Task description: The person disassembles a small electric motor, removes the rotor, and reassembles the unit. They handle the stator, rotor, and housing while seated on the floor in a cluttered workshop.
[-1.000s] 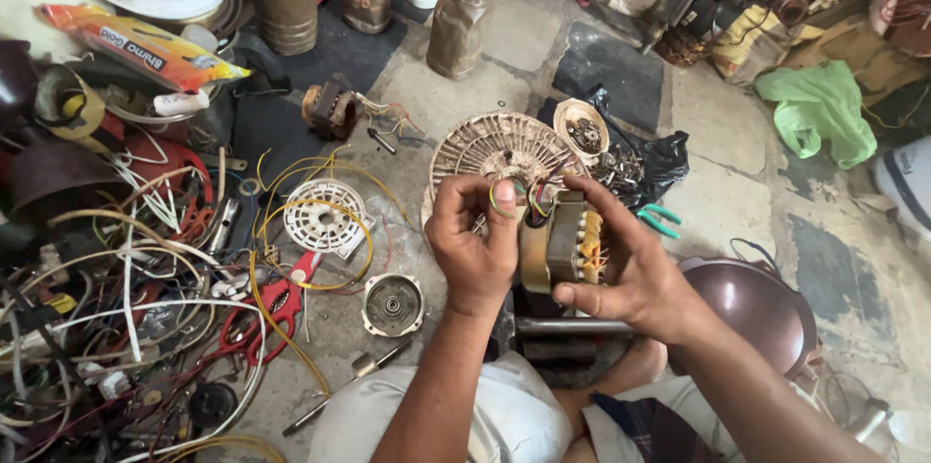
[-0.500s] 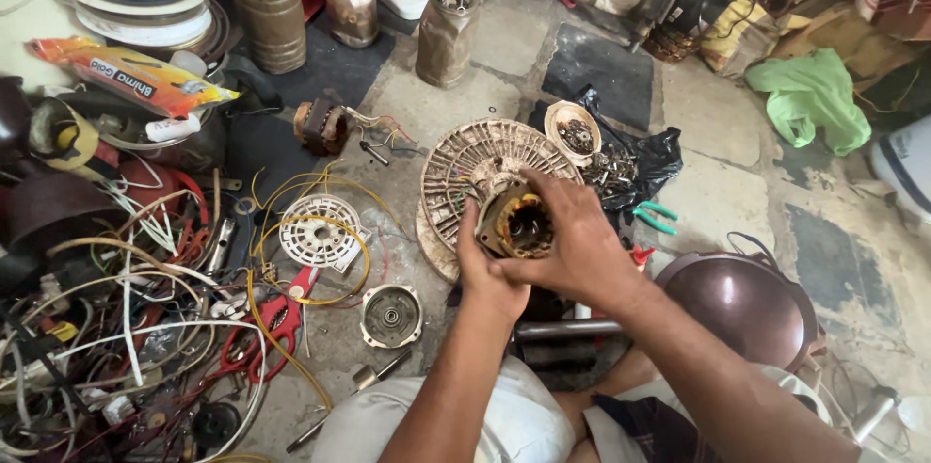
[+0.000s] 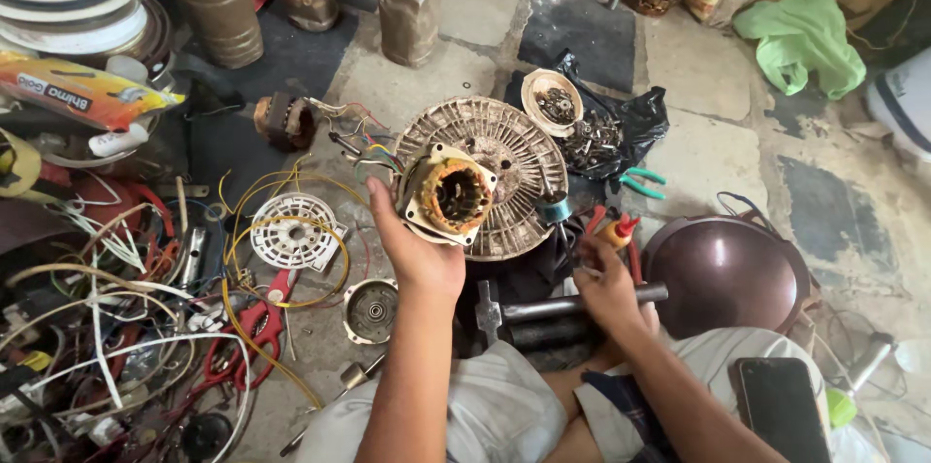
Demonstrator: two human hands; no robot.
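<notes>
Now, near to far:
Lap: a dark phone (image 3: 781, 405) is seen lying on the person's right thigh, untouched.
Right hand (image 3: 606, 281): it has been taken off the motor part since half a second ago and lowered to a red-handled tool (image 3: 619, 230); the fingers are curled at the tool, but it cannot be told whether the grip is closed on it.
Hammer (image 3: 553, 310): it is laid on the floor just below that hand.
Left hand (image 3: 417, 252): the motor stator (image 3: 449, 196) is now carried by this hand alone, the grip clamped on its lower edge, copper windings turned up toward the camera.
Change: a two-handed hold has been given up for one; judged from that, a tool is being fetched for the stator.
Fan housing (image 3: 519, 158): the ribbed round casing is left on the floor right behind the stator.
Beyond: a bowl of screws (image 3: 553, 102) is set on a black bag (image 3: 635, 124).
</notes>
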